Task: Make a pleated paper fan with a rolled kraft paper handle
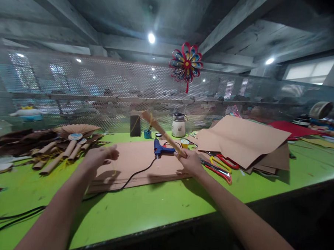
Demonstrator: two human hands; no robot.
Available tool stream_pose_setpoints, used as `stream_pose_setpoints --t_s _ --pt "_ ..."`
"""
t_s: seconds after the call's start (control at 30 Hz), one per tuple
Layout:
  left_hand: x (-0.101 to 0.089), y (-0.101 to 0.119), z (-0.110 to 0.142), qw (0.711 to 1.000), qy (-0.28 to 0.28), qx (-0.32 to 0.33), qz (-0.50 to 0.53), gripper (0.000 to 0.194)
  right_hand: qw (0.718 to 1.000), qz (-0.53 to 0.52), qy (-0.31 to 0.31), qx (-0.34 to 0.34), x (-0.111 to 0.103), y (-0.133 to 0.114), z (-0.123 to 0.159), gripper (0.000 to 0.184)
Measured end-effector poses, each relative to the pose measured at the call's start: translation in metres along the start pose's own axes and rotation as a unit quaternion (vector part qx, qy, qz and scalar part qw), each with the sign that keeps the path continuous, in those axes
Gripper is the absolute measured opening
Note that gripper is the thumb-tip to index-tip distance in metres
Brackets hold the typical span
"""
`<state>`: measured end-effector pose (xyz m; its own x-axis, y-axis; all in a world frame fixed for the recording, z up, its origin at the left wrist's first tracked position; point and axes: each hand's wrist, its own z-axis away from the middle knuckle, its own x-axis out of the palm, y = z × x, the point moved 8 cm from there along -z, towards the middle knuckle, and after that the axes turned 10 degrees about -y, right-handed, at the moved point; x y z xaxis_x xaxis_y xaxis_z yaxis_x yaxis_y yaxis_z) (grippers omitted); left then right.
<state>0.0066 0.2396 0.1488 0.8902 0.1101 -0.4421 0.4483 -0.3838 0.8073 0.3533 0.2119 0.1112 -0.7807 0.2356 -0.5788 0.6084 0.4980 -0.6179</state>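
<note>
My right hand [191, 163] is closed around the lower end of a rolled brown paper tube [166, 136]. The tube slants up to the left, its far end wider and wrapped in paper, with thin yellow string near it. My left hand [100, 157] hovers over the left part of a stack of brown paper sheets [132, 160], fingers apart and slightly bent. A bit of yellow string shows below those fingers; whether they touch it I cannot tell. On the stack, behind the tube, lies a blue glue gun [162, 148] with a black cord.
Several rolled paper tubes [63, 157] lie at left beside a pleated paper fan [76, 130]. Right of the stack are a box cutter [217, 172] and scissors [223, 162], with loose brown sheets [244, 139] behind. A white bottle [178, 125] stands before the mesh partition.
</note>
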Motion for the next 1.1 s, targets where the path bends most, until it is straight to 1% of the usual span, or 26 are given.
stream_pose_setpoints --t_s 0.03,0.1,0.13,0.2,0.23,0.27,0.3,0.33,0.37,0.4,0.43,0.47,0.5,0.57,0.6,0.67,0.77,0.87,0.93,1.03,1.1 --pt "0.000 -0.003 0.000 0.999 0.018 -0.017 -0.041 0.031 1.000 -0.011 0.011 0.008 -0.002 0.002 -0.001 0.032" --pt "-0.006 -0.002 0.004 0.990 0.089 -0.041 -0.096 0.022 0.999 -0.025 0.031 0.017 -0.005 0.005 -0.001 0.036" --pt "-0.010 0.005 0.008 0.984 0.127 -0.037 -0.117 0.021 0.999 -0.028 0.041 0.019 -0.007 0.005 0.000 0.037" --pt "-0.017 0.024 0.017 0.970 0.197 -0.008 -0.139 0.028 0.998 -0.026 0.059 0.017 -0.009 0.003 0.002 0.038" --pt "-0.018 0.036 0.022 0.965 0.223 0.012 -0.135 0.032 0.997 -0.021 0.066 0.014 -0.010 0.001 0.003 0.038" --pt "-0.016 0.048 0.027 0.964 0.237 0.036 -0.117 0.032 0.997 -0.014 0.072 0.010 -0.011 -0.001 0.005 0.037" --pt "-0.009 0.058 0.029 0.970 0.226 0.048 -0.074 0.029 0.997 -0.004 0.076 0.005 -0.011 -0.004 0.006 0.035" --pt "0.003 0.064 0.028 0.981 0.189 0.044 -0.005 0.026 0.997 0.007 0.078 -0.001 -0.011 -0.007 0.008 0.033" --pt "0.023 0.070 0.024 0.991 0.115 0.030 0.061 0.026 0.997 0.018 0.077 -0.008 -0.010 -0.009 0.009 0.031" --pt "0.046 0.077 0.022 0.992 0.046 0.014 0.118 0.028 0.997 0.031 0.075 -0.015 -0.009 -0.011 0.011 0.028" --pt "0.068 0.082 0.020 0.983 -0.012 -0.003 0.182 0.031 0.996 0.043 0.071 -0.023 -0.007 -0.013 0.012 0.024" --pt "0.086 0.088 0.020 0.977 -0.038 -0.009 0.210 0.033 0.996 0.054 0.066 -0.030 -0.005 -0.015 0.013 0.021" --pt "0.100 0.093 0.019 0.972 -0.051 -0.009 0.230 0.033 0.995 0.065 0.061 -0.037 -0.004 -0.017 0.014 0.019" --pt "0.121 0.095 0.016 0.960 -0.055 -0.009 0.274 0.034 0.994 0.083 0.047 -0.051 0.001 -0.020 0.015 0.016" --pt "0.127 0.093 0.014 0.954 -0.052 -0.011 0.295 0.034 0.994 0.089 0.036 -0.059 0.003 -0.022 0.015 0.014" --pt "0.132 0.084 0.010 0.940 -0.047 -0.016 0.336 0.034 0.992 0.092 0.003 -0.082 0.009 -0.028 0.016 0.011" --pt "0.129 0.067 0.005 0.921 -0.050 -0.025 0.386 0.036 0.988 0.075 -0.063 -0.118 0.020 -0.038 0.019 0.018" --pt "0.130 0.055 0.003 0.902 -0.072 -0.043 0.423 0.039 0.982 0.035 -0.121 -0.141 0.029 -0.045 0.023 0.021" --pt "0.135 0.052 0.004 0.890 -0.087 -0.051 0.444 0.040 0.982 0.012 -0.125 -0.142 0.030 -0.046 0.025 0.022" --pt "0.146 0.053 0.010 0.876 -0.091 -0.050 0.471 0.039 0.987 -0.009 -0.087 -0.133 0.025 -0.045 0.027 0.024" --pt "0.154 0.056 0.015 0.872 -0.092 -0.045 0.479 0.039 0.989 -0.019 -0.069 -0.127 0.022 -0.044 0.028 0.025"
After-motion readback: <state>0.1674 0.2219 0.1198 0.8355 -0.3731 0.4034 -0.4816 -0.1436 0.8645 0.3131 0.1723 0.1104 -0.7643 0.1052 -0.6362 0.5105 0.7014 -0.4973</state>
